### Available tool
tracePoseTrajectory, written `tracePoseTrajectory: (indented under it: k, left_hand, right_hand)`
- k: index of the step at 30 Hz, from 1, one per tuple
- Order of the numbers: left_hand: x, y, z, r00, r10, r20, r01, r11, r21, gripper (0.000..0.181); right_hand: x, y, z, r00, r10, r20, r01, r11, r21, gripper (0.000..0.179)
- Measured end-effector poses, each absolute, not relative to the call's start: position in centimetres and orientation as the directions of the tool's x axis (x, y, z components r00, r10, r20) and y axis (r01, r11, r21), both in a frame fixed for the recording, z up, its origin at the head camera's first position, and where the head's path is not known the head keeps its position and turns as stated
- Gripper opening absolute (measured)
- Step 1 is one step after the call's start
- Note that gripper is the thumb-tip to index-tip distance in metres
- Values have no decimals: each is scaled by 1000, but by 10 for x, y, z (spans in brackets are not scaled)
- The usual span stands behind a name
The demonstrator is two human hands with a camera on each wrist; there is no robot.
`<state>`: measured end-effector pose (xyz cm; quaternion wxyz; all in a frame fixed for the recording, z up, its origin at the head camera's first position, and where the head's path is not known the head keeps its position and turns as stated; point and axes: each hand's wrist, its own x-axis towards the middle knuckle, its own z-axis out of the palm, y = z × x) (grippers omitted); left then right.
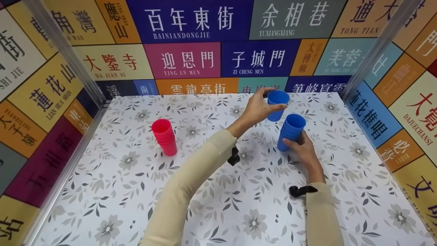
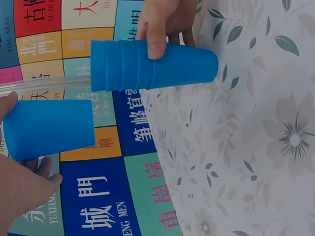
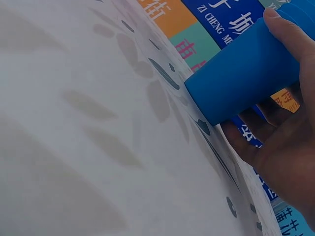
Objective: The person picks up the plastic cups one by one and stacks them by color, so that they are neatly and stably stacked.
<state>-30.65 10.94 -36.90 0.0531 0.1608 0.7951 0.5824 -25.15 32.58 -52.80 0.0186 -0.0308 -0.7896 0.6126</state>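
Observation:
My left hand (image 1: 257,106) holds a single blue cup (image 1: 278,105) upright by its sides, thumb on the near face and fingers behind. In the left wrist view this blue cup (image 2: 51,128) is apart from the stack and clear of the tablecloth. Beside it, my right hand (image 1: 303,148) grips a stack of several nested blue cups (image 1: 290,131) low down, around the bottom cup. The right wrist view shows the thumb along one side of the blue stack (image 3: 246,73) and fingers under the other, its base close to the tablecloth.
A stack of red cups (image 1: 165,137) stands on the table's left part. A white cloth with grey flowers and leaves (image 1: 218,205) covers the table. Panels with Chinese lettering (image 1: 191,24) wall the back and both sides, with clear posts (image 1: 372,48) at the back corners.

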Motion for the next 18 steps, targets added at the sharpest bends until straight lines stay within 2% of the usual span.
tracePoseTrajectory:
  k: [8,18]
  left_hand:
    - [-301,122,-364,-937,330,113,201,247,948,73]
    - [-296,135,-365,-925,352,145,227,204,952,73]
  right_hand:
    - [-240,317,-506,-999,47,-24,35,234,-972,89]
    - [-253,328,-530,-998,67,8,11,282,-959,85]
